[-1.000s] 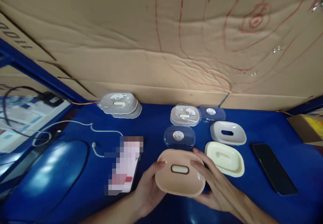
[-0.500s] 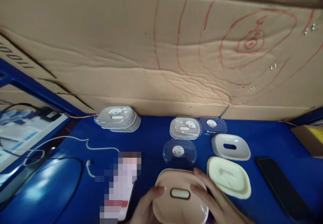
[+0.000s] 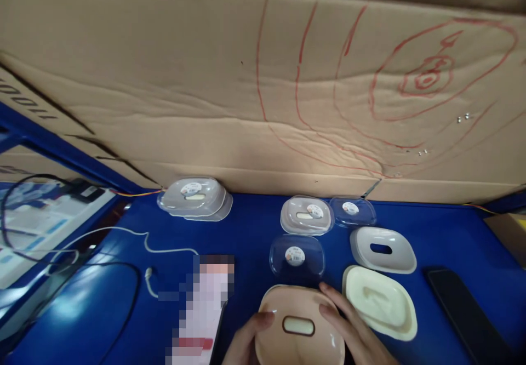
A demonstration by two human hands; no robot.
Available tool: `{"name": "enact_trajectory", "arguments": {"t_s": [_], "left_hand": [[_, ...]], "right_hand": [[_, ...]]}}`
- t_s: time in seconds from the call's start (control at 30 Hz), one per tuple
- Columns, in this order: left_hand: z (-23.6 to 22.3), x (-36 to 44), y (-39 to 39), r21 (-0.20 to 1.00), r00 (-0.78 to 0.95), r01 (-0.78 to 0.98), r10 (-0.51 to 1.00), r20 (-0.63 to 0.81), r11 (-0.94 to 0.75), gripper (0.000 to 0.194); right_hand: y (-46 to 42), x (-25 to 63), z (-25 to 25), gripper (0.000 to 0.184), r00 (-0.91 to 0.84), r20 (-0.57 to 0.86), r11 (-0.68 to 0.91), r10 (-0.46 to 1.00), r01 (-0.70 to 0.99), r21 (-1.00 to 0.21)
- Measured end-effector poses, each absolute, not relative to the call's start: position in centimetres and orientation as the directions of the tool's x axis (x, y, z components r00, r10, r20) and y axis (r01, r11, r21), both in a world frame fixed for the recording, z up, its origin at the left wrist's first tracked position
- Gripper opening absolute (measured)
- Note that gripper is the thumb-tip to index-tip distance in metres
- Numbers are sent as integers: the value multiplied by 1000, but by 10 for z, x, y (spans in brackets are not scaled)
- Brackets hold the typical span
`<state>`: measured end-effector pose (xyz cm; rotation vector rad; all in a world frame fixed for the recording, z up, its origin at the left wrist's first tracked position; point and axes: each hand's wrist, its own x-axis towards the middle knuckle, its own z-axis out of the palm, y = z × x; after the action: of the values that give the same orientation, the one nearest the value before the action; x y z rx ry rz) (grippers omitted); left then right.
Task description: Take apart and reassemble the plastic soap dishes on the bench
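Observation:
A glossy peach-coloured soap dish (image 3: 304, 304) lies at the bottom middle, with a cream insert showing through the oval slot in its top. My left hand (image 3: 246, 337) grips its left side, thumb over the upper face. On the other side my right hand (image 3: 353, 321) holds it, fingers along the top and right edge. The underside and near end are out of view. Just beyond it is a clear lid (image 3: 298, 269) with a round sticker. To the right lie a cream base (image 3: 380, 303) and a white slotted tray (image 3: 400, 250).
Lidded dishes stand at the back left (image 3: 205, 203) and back centre (image 3: 298, 222), beside another clear lid (image 3: 364, 220). A phone (image 3: 201, 310) with a white cable (image 3: 127, 231) lies left. A black slab (image 3: 460, 310) lies right. Cardboard (image 3: 184, 91) walls the back.
The whole view has shifted slightly, so the table things appear a little lower and further right. Both hands keep their hold on the peach soap dish.

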<state>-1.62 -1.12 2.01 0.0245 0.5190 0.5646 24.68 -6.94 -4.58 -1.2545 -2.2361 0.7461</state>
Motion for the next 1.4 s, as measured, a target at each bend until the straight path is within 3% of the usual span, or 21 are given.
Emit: {"name": "enact_trajectory", "arguments": {"t_s": [0.17,0.37,0.67,0.93,1.07,1.17,1.4], "left_hand": [[16,-16,-15,235,657,-541,580,-482,808,71],[17,-19,-11,145,747,-473,483,-457,869,77],[14,-20,-20,233,604,-541,566,-561,808,70],[14,-21,-19,221,605,-531,548,-578,818,56],[12,-20,-19,274,597,-509,563,-571,816,58],[9,-20,-19,314,570,-501,580,-582,807,60],[-1,-21,-16,286,626,-517,584,-517,807,64]], "right_hand": [[-70,247,-37,105,-506,134,458,852,597,-659],[-77,244,-26,76,-408,22,303,913,640,-706],[-75,237,-29,110,-464,197,464,864,578,-671],[-82,241,-34,100,-462,173,454,870,611,-649],[-79,232,-30,112,-425,261,487,867,603,-632],[-74,226,-26,109,-389,317,498,865,590,-635],[-76,226,-50,104,-337,282,432,898,560,-707]]}}
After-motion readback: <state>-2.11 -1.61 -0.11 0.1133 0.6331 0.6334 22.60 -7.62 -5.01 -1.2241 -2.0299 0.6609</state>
